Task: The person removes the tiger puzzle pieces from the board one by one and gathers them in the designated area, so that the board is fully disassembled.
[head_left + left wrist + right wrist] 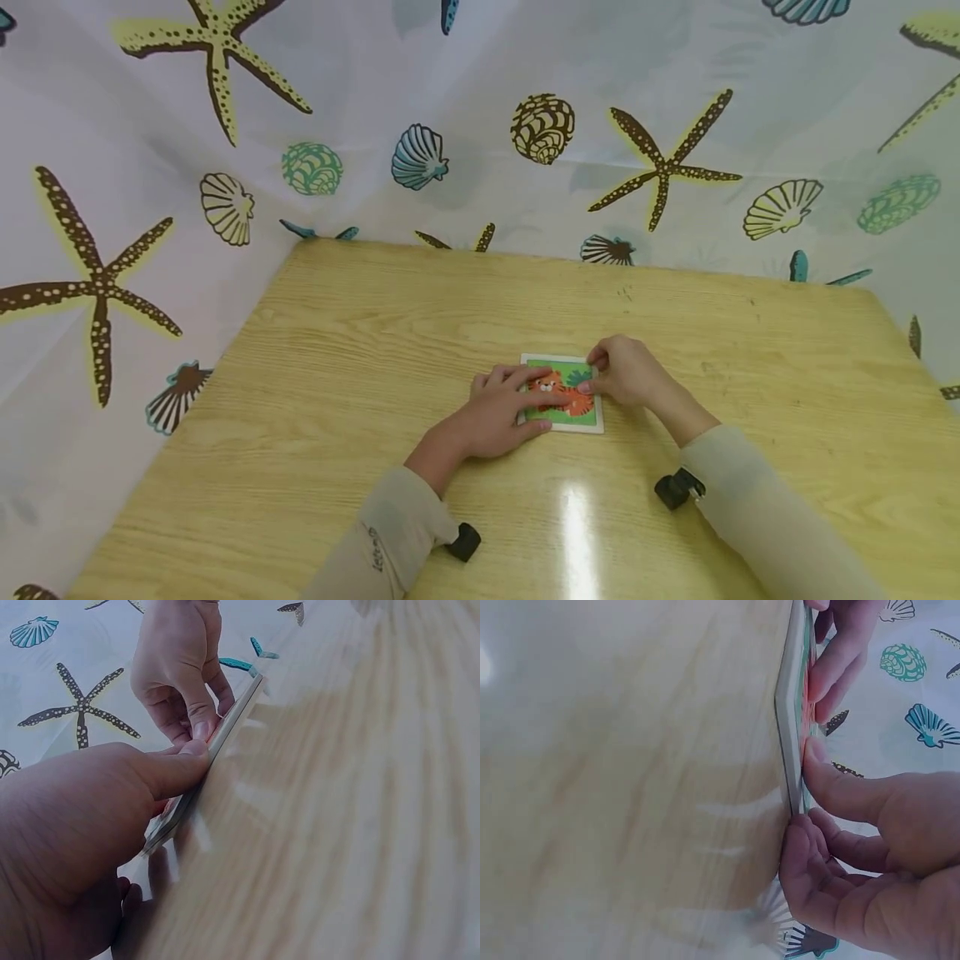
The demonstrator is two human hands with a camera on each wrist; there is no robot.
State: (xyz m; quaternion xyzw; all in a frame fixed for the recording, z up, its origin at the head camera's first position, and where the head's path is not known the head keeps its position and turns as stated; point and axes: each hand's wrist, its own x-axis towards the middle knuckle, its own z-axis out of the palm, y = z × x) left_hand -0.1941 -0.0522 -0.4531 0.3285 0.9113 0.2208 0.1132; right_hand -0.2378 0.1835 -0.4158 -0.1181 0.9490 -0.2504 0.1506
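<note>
A small square tiger picture board [579, 419] lies on the wooden table, an orange tiger on green inside a white border. My left hand [495, 417] rests over its left part with fairly straight, spread fingers. Its thumb is at the near edge. At the board's far right corner, my right hand [626, 371] grips with curled fingers. In the right wrist view, the right thumb [840, 784] presses on the picture face while the curled fingertips [799, 832] meet the board's edge. The left wrist view shows the board [236, 716] edge-on, with both thumbs on it. Both hands hide parts of the picture.
The wooden table [375, 333] extends around the board on all sides. A white cloth [480, 200] printed with starfish and shells hangs along the back and sides. Black wrist devices [463, 542] sit at both sleeve cuffs.
</note>
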